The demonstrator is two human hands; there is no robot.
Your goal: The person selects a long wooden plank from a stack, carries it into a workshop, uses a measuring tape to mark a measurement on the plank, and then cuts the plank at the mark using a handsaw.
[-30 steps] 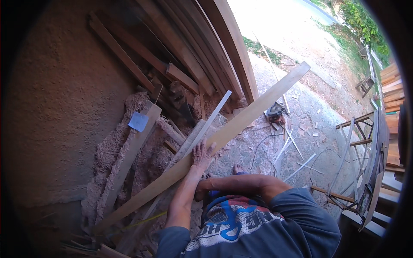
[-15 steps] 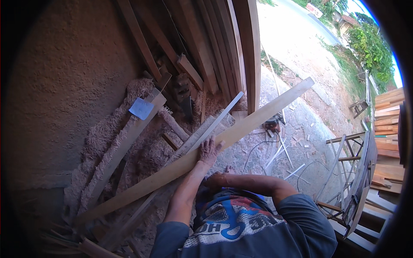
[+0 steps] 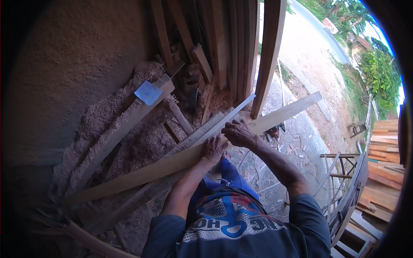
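Note:
A long pale wooden plank (image 3: 142,172) runs from lower left to upper right across my front. My left hand (image 3: 214,148) grips it near its middle. My right hand (image 3: 238,132) holds the same plank a little farther along, fingers curled over its upper edge. A thinner grey-white strip (image 3: 223,118) lies slanted just behind the plank, close to both hands. Under the plank lies a heap of wood shavings (image 3: 129,129).
More boards (image 3: 232,43) lean against the rough plastered wall (image 3: 64,64). Another board with a pale blue square piece (image 3: 147,92) on it lies on the shavings. A power tool (image 3: 275,131) sits on the ground beyond. Stacked timber (image 3: 383,163) and a wooden frame (image 3: 344,180) stand at right.
My right hand has come up from my side onto the plank beside my left hand. The view has swung, with the plank now lying flatter across the frame.

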